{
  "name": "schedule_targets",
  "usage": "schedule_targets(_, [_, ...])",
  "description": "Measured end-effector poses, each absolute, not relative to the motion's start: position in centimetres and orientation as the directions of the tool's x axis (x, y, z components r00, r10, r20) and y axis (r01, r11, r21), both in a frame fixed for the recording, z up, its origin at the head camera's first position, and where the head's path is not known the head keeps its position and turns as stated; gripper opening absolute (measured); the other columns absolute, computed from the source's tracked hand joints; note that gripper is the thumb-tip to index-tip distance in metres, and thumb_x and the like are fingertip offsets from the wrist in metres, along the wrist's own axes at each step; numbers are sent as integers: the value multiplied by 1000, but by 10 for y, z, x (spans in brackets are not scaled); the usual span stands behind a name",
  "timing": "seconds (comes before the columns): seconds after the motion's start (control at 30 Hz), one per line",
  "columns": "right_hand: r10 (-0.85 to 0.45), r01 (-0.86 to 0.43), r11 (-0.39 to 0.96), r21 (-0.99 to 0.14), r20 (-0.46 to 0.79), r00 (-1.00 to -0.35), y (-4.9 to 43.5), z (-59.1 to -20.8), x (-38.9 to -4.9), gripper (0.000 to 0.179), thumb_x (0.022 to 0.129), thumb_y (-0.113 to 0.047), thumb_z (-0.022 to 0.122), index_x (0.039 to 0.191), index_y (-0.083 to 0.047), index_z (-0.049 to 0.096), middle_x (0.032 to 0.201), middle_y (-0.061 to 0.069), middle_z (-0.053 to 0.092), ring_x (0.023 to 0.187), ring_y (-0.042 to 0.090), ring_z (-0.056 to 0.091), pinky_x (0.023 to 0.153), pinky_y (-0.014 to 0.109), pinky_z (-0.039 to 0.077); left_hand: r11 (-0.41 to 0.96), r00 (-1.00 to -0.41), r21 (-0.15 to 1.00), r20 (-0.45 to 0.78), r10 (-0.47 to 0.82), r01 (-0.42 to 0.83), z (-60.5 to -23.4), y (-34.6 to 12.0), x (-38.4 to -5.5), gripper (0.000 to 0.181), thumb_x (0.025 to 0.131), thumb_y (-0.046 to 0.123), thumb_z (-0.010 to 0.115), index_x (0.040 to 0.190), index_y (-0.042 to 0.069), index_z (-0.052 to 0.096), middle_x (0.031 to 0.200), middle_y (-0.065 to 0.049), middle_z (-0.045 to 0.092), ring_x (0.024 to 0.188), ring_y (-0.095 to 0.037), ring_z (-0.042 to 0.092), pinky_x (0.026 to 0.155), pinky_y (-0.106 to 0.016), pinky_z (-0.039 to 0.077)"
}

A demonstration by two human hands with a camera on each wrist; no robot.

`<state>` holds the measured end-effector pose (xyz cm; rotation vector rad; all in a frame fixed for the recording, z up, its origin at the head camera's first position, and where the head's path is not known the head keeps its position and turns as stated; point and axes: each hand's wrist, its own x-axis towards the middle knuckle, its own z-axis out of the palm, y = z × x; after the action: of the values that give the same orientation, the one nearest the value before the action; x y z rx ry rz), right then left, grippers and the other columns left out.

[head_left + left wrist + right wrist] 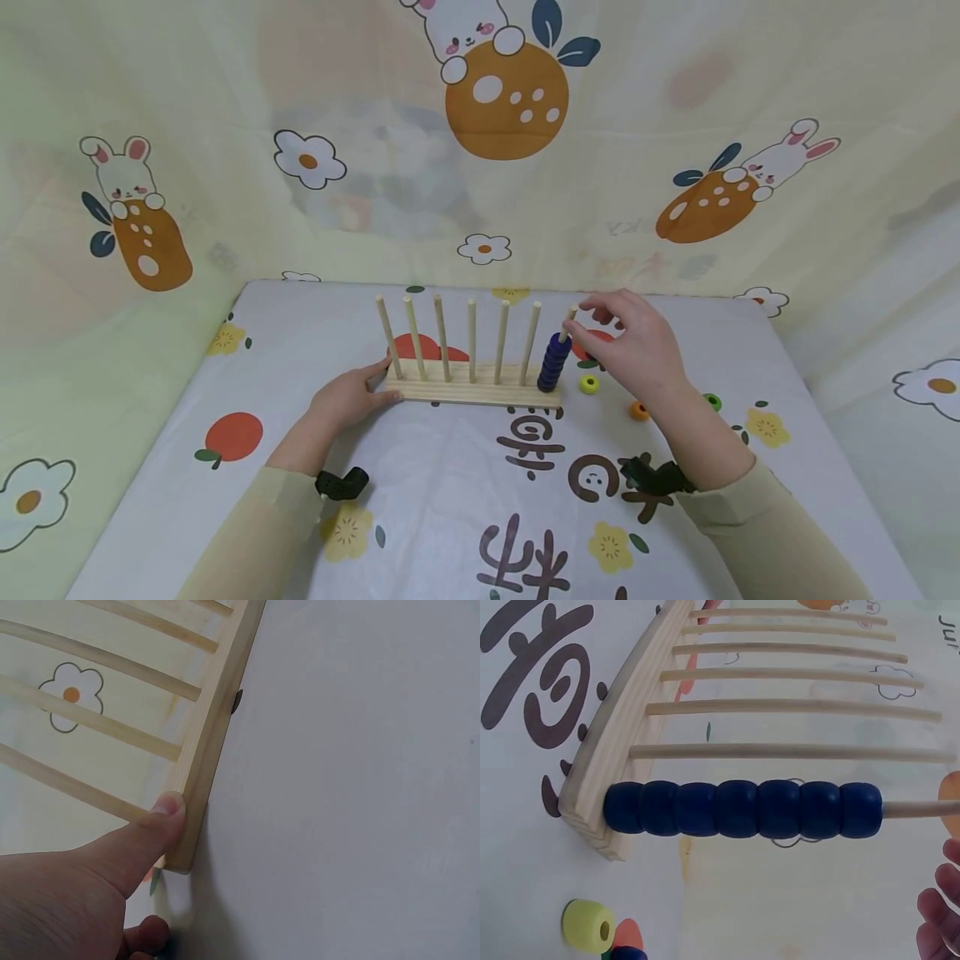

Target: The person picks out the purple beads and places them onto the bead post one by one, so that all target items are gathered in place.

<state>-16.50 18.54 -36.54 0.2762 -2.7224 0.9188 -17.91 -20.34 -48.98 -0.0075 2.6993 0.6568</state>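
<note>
A wooden peg rack [472,392] with several upright pegs stands on the table. My left hand [348,398] grips its left end, the thumb [161,817] pressing on the front edge of the base. Dark blue beads [739,808] are stacked on the rightmost peg [572,313], whose upper part is bare. My right hand [637,342] is at the top of that peg, thumb and forefinger apart on either side of its tip. No bead shows between these fingers. The other pegs carry no beads.
Right of the rack lie a yellow-green bead [588,384], an orange bead [639,411] partly behind the right forearm, and a green bead [712,402]. Another dark blue bead [628,953] lies beside the yellow-green one. A patterned curtain [375,208] rises behind the table.
</note>
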Motion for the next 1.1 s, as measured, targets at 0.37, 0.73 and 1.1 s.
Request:
schedule_targets(0.37, [-88,-233,765,-601,261,-961,197,-379,-173,41,92,-46,68,113,-12,69,98,5,61,92,28,54,74,38,46,892,-934,440,-352,69,-100,-492,-204,-180,81,89,56,66,157,27,31,148,-21,46,137,-42,41,105,-59,38])
schedule_targets(0.73, [-34,-150,764,-627,192,-981,215,-398,-189,49,92,-54,64,117,-12,69,99,7,61,90,24,52,71,36,47,900,-940,430,-331,83,-72,-493,-205,-182,80,90,57,65,156,28,31,142,-22,53,129,-39,50,101,-57,42])
schedule_targets(1.1, [-11,-64,771,-634,88,-996,232,-418,-199,53,93,-53,63,122,-9,65,105,10,60,96,27,52,72,37,46,902,-934,425,-348,84,-77,-489,-204,-179,79,91,54,66,156,25,32,128,-21,62,110,-30,58,97,-55,45])
